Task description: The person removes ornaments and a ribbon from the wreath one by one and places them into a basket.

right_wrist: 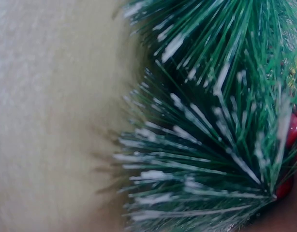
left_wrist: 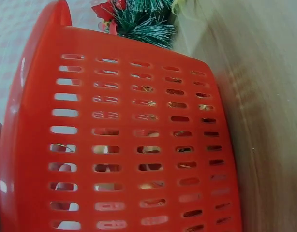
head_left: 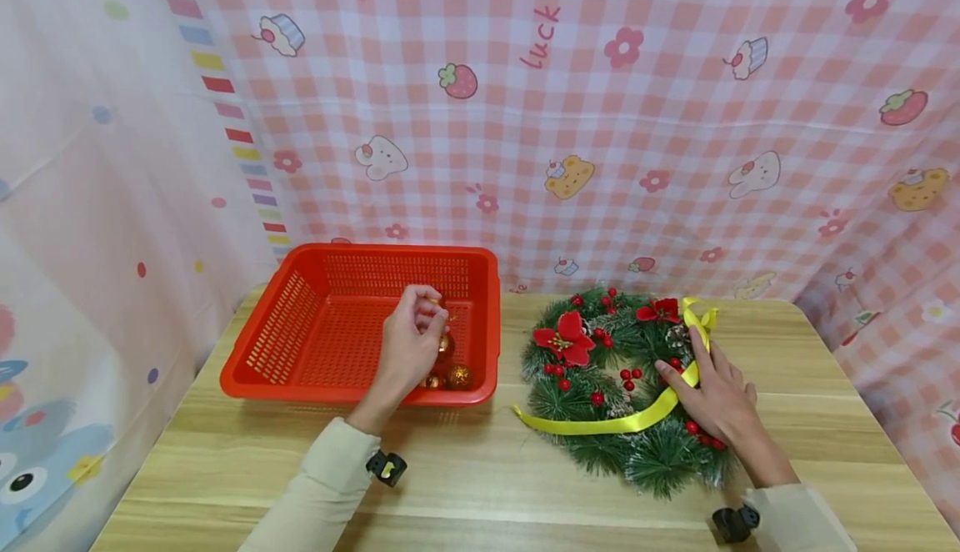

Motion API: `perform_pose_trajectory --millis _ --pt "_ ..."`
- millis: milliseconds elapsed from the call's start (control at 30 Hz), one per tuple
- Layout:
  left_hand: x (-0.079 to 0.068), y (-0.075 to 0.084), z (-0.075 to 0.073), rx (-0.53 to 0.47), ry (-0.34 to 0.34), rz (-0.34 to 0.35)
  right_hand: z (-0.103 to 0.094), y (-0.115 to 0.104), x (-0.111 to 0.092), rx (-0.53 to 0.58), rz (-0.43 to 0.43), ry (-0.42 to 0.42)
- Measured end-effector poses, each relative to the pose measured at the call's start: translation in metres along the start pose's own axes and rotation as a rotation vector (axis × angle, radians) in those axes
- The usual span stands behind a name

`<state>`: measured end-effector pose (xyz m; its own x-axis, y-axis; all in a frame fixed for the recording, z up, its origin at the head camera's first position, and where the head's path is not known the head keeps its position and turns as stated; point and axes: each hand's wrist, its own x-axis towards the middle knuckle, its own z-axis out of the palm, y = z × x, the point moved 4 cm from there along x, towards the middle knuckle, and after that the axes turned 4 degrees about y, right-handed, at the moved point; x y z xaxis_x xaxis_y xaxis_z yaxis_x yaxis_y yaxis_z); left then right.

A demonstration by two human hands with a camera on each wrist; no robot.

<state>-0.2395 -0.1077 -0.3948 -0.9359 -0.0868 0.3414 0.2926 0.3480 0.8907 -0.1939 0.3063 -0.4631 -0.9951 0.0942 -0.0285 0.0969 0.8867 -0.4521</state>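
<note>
My left hand (head_left: 412, 335) is over the right part of a red plastic basket (head_left: 300, 393). Its thumb and fingers come together, pinching, with a bit of gold showing at the fingertips. Just below them is a gold Christmas ball (head_left: 446, 345), partly hidden by the hand. Another gold ball (head_left: 459, 378) lies in the basket's near right corner. My right hand (head_left: 722, 398) rests, fingers spread, on the right side of a green Christmas wreath (head_left: 663, 460). A yellow ribbon (head_left: 600, 428) curves across the wreath and passes under this hand.
Red poinsettia flowers (head_left: 564, 338), red berries (head_left: 632, 375) and a pinecone (head_left: 677, 336) decorate the wreath. Basket and wreath stand side by side on a wooden table (head_left: 480, 485). A pink checked curtain (head_left: 510, 160) hangs right behind the table.
</note>
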Motion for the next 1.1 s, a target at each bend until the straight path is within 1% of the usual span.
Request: perform_pose_trajectory --millis 67,200,300,567,767,933,1100 --pt "-0.0002 -0.0026 0.0001 0.037 0.000 -0.012 0.0001 0.0003 -0.0001 0.000 0.002 -0.003" --pt "-0.0010 -0.0046 -0.0002 0.101 -0.001 -0.014 0.0002 0.0010 -0.0003 0.000 0.003 -0.004" --pt "-0.0011 -0.0051 -0.0004 0.120 -0.008 -0.015 0.0002 0.0012 -0.0004 0.002 0.002 0.000" --pt "-0.0011 -0.0071 -0.0004 0.123 -0.028 -0.042 0.0009 0.0015 0.0005 -0.002 0.002 0.002" --pt "-0.0020 -0.0064 0.0009 0.117 -0.059 -0.062 0.0009 0.0014 0.0009 -0.007 -0.001 0.007" --pt "-0.0026 -0.0036 0.0030 0.139 -0.073 -0.038 0.0008 0.0009 0.0005 -0.004 -0.001 0.007" --pt "-0.0058 0.0015 0.0087 0.155 -0.118 -0.036 0.0010 0.0011 0.0001 -0.006 0.004 0.005"
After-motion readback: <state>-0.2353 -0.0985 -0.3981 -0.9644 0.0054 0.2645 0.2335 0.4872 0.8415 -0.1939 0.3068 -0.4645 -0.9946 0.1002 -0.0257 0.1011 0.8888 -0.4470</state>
